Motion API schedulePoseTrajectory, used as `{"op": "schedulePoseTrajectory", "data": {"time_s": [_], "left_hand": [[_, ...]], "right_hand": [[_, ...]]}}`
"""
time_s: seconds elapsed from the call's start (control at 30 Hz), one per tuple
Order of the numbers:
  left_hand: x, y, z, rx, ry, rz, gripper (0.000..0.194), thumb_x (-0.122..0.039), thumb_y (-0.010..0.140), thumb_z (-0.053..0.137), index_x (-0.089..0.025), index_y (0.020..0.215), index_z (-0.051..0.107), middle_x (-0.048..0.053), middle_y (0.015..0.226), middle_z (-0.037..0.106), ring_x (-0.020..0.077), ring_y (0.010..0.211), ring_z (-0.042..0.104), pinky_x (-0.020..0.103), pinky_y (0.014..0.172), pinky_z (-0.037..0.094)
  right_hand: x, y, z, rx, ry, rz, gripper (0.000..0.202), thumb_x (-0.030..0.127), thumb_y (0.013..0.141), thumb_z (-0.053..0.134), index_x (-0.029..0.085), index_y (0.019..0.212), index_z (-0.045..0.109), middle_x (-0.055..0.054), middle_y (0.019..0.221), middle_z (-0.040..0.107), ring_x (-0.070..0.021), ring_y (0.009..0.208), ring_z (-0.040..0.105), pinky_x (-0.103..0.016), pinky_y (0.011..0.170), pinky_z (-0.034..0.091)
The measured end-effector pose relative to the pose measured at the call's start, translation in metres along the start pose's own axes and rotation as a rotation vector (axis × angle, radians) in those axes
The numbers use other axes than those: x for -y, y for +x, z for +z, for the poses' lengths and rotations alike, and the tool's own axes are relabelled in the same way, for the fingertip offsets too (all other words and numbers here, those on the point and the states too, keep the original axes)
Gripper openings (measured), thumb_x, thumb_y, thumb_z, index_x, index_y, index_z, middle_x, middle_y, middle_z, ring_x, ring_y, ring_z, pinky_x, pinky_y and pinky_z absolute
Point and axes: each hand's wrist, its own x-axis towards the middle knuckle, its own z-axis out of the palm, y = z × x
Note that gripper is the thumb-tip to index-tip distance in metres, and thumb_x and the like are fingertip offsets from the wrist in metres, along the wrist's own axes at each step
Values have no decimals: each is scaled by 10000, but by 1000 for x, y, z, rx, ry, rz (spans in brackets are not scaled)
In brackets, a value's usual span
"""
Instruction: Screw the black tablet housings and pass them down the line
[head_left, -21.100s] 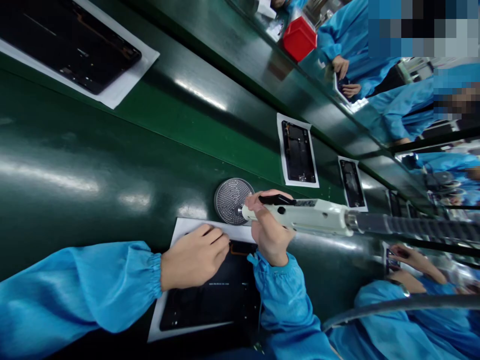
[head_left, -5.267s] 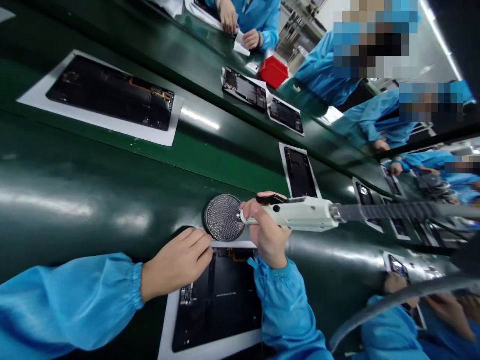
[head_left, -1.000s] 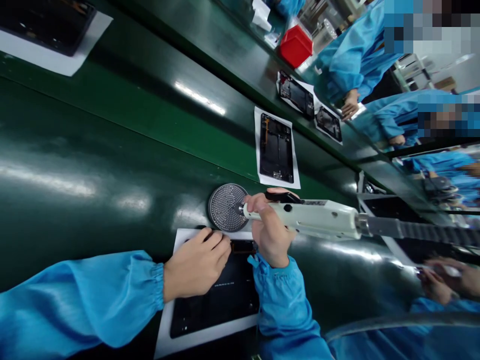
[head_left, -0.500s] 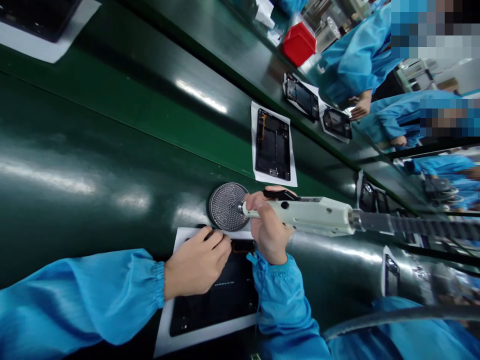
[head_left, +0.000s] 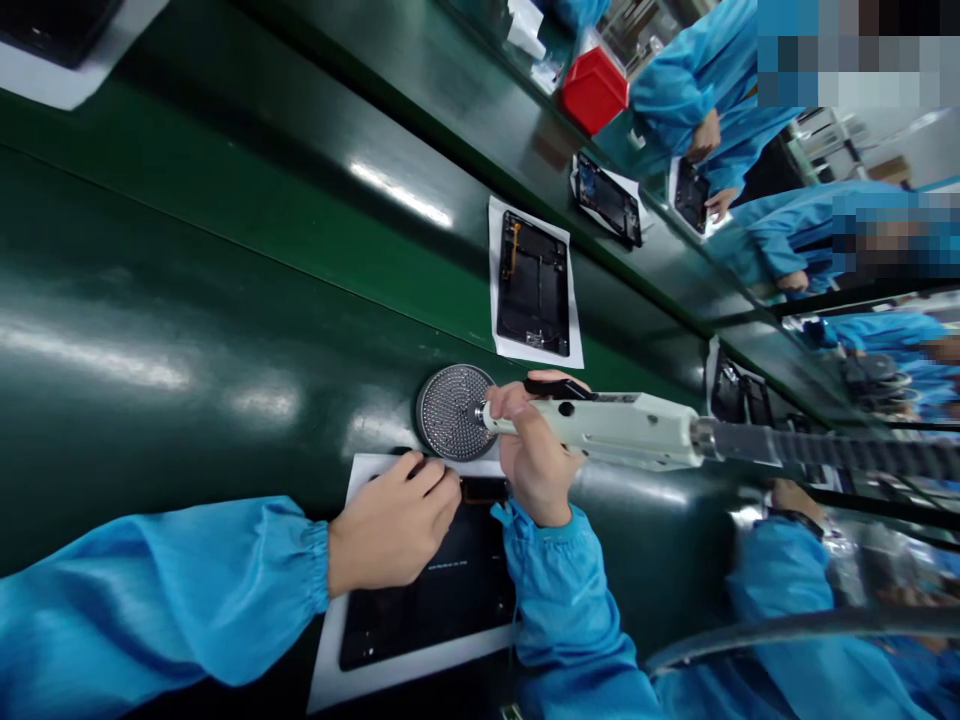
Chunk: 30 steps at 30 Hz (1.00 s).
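Note:
My right hand (head_left: 541,455) is wrapped round a pale electric screwdriver (head_left: 622,428) with a black lever. Its metal tip points at a round grey screw dish (head_left: 454,412) dotted with small holes or screws. My left hand (head_left: 397,520) lies over the top edge of a black tablet shell (head_left: 424,620), its fingers curled together and their tips hidden. Whatever these fingers pinch, if anything, is too hidden to name. A sheet of white paper (head_left: 330,665) is under the shell, just below the dish.
Beyond the dish, an opened tablet (head_left: 534,285) rests on white paper on the green bench (head_left: 247,300). A red bin (head_left: 595,90) and another opened tablet (head_left: 609,200) stand farther back. Co-workers in blue sleeves (head_left: 780,570) work at the right. A cable (head_left: 795,628) crosses the lower right.
My hands and the screwdriver stay almost still. The opened tablet beyond has shifted slightly left. A co-worker's arm has reached in at the right, and another co-worker's hands have moved over a tablet.

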Motion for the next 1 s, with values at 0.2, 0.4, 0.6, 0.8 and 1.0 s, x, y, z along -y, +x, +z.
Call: {"op": "schedulePoseTrajectory", "data": {"time_s": [0.2, 0.4, 0.6, 0.8, 1.0], "left_hand": [[0, -1, -1, -87, 9, -17, 297, -199, 943, 534, -25, 1123, 694, 182, 1075, 687, 300, 938, 600, 456, 788, 462], [0, -2, 2, -127, 5, -24, 251, -162, 934, 525, -33, 1039, 713, 183, 1027, 690, 295, 931, 603, 446, 775, 491], [1, -1, 4, -153, -25, -44, 240, -163, 933, 520, -35, 984, 717, 188, 1003, 677, 302, 931, 599, 446, 774, 505], [0, -1, 2, -150, -17, -37, 242, -174, 926, 546, -22, 1015, 712, 173, 956, 669, 306, 914, 599, 446, 763, 499], [0, -1, 3, -142, 0, -29, 240, -170, 934, 532, -30, 1007, 714, 172, 955, 669, 295, 893, 597, 447, 761, 493]], "right_hand": [[31, -17, -20, 35, 61, -82, 284, 126, 812, 616, 270, 1058, 606, 82, 596, 538, -133, 586, 557, -377, 724, 511], [28, -58, -32, 165, 66, -52, 320, 115, 884, 595, 289, 1151, 616, 51, 669, 575, -140, 607, 568, -393, 687, 529], [17, -65, -30, 189, 13, -3, 297, 133, 900, 602, 300, 1146, 589, 54, 664, 556, -163, 646, 608, -410, 708, 559], [13, -65, -27, 195, 30, -4, 305, 106, 897, 589, 289, 1141, 581, 55, 678, 562, -148, 643, 595, -377, 693, 549], [13, -65, -27, 206, -4, -5, 292, 109, 904, 574, 285, 1137, 573, 52, 677, 561, -153, 645, 604, -384, 702, 561]]}}
